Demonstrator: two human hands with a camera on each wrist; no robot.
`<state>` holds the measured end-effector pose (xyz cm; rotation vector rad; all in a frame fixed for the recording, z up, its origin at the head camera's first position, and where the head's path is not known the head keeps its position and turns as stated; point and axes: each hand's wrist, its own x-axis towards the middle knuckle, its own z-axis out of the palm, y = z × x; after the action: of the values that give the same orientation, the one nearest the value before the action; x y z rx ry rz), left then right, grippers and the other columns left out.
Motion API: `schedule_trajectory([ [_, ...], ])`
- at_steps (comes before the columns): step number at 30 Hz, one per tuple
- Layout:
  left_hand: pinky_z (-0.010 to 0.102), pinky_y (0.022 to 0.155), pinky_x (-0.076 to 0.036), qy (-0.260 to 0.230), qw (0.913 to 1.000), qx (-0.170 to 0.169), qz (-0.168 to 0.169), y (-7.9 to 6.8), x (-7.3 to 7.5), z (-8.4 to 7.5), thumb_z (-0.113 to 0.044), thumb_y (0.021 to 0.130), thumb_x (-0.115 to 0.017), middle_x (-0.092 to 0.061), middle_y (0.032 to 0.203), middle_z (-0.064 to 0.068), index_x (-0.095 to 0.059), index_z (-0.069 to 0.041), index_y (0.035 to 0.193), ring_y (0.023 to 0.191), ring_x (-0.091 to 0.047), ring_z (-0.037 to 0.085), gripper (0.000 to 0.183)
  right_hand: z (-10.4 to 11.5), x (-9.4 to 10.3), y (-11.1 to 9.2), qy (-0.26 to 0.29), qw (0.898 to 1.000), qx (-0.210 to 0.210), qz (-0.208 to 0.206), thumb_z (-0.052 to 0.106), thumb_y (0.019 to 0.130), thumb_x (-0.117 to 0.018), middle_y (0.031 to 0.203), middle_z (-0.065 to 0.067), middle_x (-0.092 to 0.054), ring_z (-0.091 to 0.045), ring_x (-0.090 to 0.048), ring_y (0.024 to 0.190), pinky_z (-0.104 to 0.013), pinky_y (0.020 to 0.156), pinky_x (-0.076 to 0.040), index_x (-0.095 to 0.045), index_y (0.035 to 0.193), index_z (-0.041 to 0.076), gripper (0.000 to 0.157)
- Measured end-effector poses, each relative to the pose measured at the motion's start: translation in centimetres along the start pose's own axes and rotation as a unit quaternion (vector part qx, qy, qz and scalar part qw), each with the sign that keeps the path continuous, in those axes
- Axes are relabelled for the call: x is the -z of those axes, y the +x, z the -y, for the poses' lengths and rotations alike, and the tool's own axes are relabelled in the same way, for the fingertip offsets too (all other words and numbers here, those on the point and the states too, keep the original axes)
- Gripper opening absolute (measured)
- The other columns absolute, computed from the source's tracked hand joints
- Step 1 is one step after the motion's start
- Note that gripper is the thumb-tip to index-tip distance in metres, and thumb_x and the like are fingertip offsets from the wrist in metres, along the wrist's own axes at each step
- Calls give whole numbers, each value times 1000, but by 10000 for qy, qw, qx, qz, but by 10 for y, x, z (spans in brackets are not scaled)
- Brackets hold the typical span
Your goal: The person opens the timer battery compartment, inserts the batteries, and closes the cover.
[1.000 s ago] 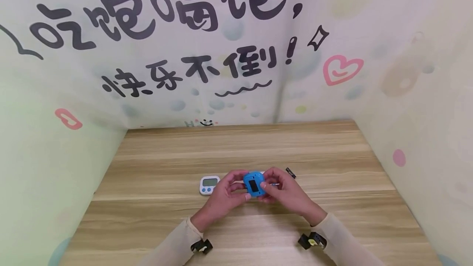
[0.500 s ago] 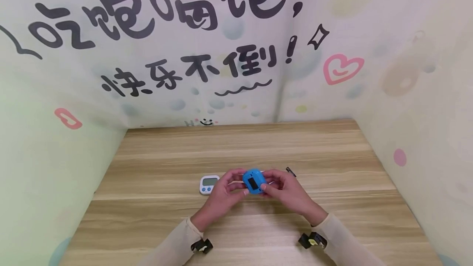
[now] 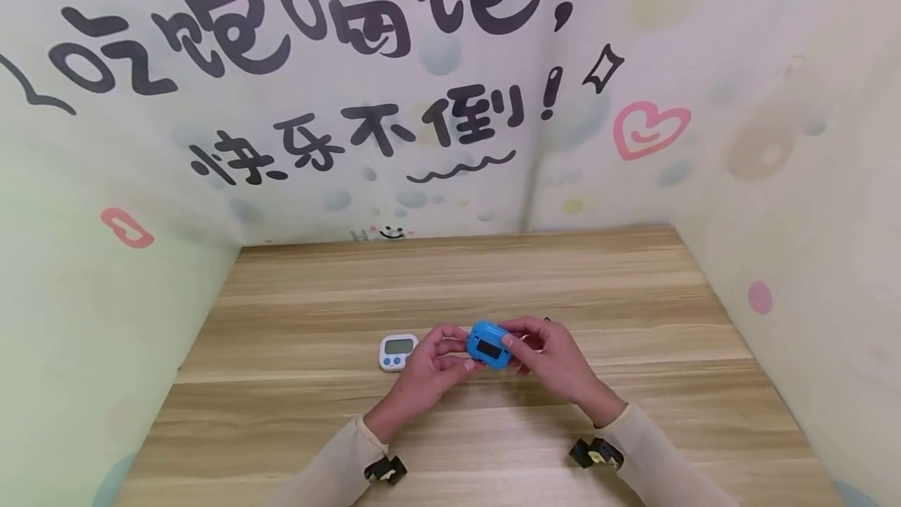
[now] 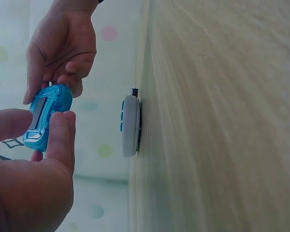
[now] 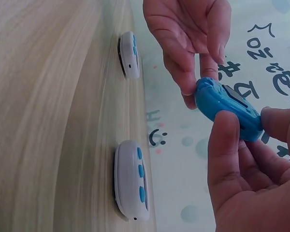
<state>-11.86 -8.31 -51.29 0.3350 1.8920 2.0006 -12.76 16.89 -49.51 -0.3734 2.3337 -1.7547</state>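
Both my hands hold a small blue digital timer (image 3: 487, 332) up in front of me, its dark rectangular panel turned towards me. My right hand (image 3: 559, 366) pinches its right side, thumb on the near face and fingers behind. At the opposite edge are the curved fingers and thumb of my left hand (image 3: 431, 372). In the right wrist view, the blue timer (image 5: 217, 104) is tilted, and the left thumb stands a little off it. A white timer (image 3: 398, 352) with a grey screen and blue buttons lies beside my left hand.
A second white timer (image 5: 129, 181) lies on the wooden table (image 3: 338, 288), hidden behind my hands in the head view. A small black battery (image 4: 135, 91) lies farther along, mostly covered by my right hand from above. Printed walls enclose the table's back and sides.
The blue timer has turned between my hands, so its dark panel now lies wider than tall. My right hand has moved up slightly and now covers most of the battery.
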Motion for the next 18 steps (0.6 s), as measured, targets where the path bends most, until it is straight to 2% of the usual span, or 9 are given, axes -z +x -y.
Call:
schedule_trajectory([
  [4,31,95,-63,97,9999,-86,-6,0,1,0,-9,99,-75,-66,135,23,-53,-4,140,118,-70,38,47,-1,0,0,176,9998,-25,61,29,105,-68,111,-18,-74,-44,-73,80,-52,70,-66,-68,132,4,37],
  [8,26,92,-62,317,9992,-248,-76,1,3,-1,-12,100,-73,-66,136,18,-58,-10,144,116,-68,28,47,-2,-1,0,402,9988,-24,276,23,106,-67,110,-22,-70,-48,-75,86,-50,74,-67,-61,139,-2,42],
  [12,24,89,-61,429,9987,-247,-103,1,3,-4,-15,101,-73,-65,137,15,-61,-14,145,115,-66,24,46,-3,-3,-1,300,9986,58,422,19,104,-69,108,-20,-70,-42,-76,88,-48,75,-68,-60,140,0,42],
  [18,26,91,-62,228,9997,-43,-116,2,1,-2,-12,98,-75,-60,139,18,-59,-12,145,116,-68,28,50,-1,-4,-2,-157,9991,343,215,24,100,-75,110,-11,-75,-28,-72,87,-39,67,-67,-70,131,12,34],
])
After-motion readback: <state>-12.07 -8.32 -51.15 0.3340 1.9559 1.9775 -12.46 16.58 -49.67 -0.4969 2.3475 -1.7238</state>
